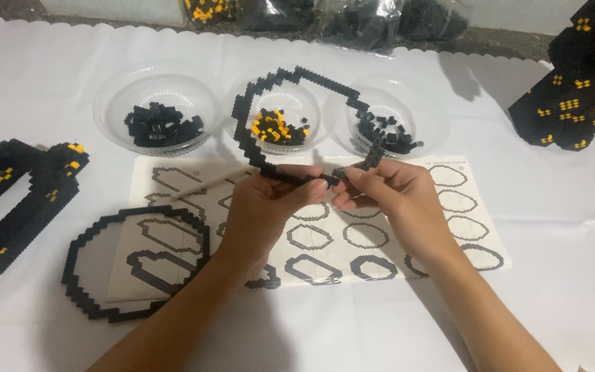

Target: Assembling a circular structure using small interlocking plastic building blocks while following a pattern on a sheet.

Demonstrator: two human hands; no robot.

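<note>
Both hands pinch a black brick ring above a printed sheet on the bench.

Nearest, the left hand and right hand are closed on the lower edge of an upright black brick ring, fingertips almost touching at the frame's centre. Under them lies a white instruction sheet printed with rows of dark ring outlines. At 8 o'clock a second, flat black ring overlaps the sheet's corner. Beyond, toward 12 o'clock, stand three clear bowls: left bowl with black bricks, middle bowl with black and yellow, right bowl with black. Farthest, clear plastic bags of bricks line the top edge.
</note>
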